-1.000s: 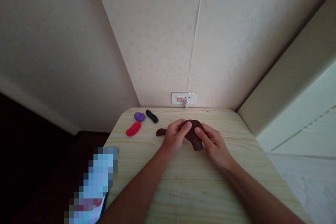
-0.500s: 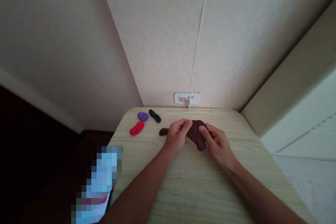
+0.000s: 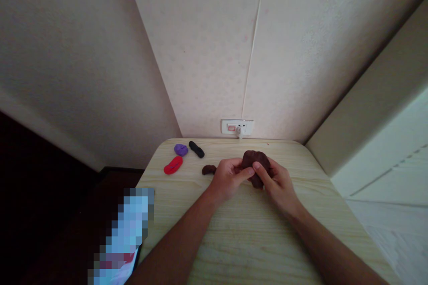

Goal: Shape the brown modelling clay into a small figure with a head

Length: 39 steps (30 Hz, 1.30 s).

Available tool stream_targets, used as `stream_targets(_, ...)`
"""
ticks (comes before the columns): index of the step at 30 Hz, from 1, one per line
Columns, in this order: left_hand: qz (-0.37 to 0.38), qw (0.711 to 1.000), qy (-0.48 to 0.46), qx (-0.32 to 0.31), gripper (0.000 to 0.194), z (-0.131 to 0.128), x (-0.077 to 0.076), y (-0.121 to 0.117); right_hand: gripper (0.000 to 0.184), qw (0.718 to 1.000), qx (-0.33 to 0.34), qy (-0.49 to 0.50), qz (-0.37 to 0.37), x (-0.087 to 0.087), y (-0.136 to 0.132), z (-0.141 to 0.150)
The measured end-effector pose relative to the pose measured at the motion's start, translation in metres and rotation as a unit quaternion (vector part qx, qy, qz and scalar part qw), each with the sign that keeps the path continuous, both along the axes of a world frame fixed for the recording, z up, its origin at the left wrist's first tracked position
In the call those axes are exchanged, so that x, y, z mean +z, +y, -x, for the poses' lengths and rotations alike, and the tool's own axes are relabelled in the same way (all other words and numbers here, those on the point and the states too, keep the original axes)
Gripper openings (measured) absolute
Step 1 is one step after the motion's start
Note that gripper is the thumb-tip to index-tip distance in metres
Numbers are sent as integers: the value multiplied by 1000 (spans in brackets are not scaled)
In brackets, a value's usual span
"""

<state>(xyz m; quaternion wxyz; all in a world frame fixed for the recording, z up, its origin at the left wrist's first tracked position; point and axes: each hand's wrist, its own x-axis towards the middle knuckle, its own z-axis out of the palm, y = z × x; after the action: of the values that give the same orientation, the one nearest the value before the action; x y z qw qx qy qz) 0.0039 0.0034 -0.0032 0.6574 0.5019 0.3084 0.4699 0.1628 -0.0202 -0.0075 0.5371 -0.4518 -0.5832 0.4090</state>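
Brown clay lump (image 3: 254, 157): pinched by left grip (image 3: 229, 177) and right grip (image 3: 277, 181), over table (image 3: 267, 249), probably for steadiness. Left of left grip: smaller brown piece (image 3: 208, 169), red lump (image 3: 173, 165), purple lump (image 3: 181, 150), black lump (image 3: 196, 149), aside apparently for room.

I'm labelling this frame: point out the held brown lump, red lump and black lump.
Held brown lump (image 3: 255, 157), head view: its upper part.
Red lump (image 3: 173, 165), head view: its middle.
Black lump (image 3: 196, 149), head view: its middle.

right here, a dark brown, doughy lump (image 3: 256, 158), uneven, broad and rounded at the far end, narrower at the near end, pinched by fingers (image 3: 263, 173) from both sides over the tabletop (image 3: 261, 240)!
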Motion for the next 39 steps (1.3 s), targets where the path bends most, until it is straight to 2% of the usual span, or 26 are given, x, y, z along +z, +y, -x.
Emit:
stream_targets(7,-9,1000,-11,2,42,0,-3,1,38,999,5,40,25,1,-2,4)
stream_targets(11,-5,1000,-20,3,47,-3,-6,0,38,1000,10,-14,2,4,-4,2)
stream_targets(15,-11,999,-17,41,44,-1,-5,2,42,998,25,-62,-18,2,-5,-1)
stream_targets(21,0,998,-34,47,45,2,-6,5,47,996,47,-71,-32,7,-6,2)
stream_targets(26,31,998,-50,5,54,-6,-8,1,46,997,-53,-43,-28,4,-5,3)
stream_targets(29,34,999,-33,-7,50,-8,-6,-1,46,994,-98,-30,-22,0,-3,1)
stream_targets(35,11,999,-27,26,41,-2,-1,0,42,999,-26,26,2,3,-2,2)
stream_targets(39,-4,999,-25,39,38,1,-2,1,38,999,-16,41,6,5,0,0)
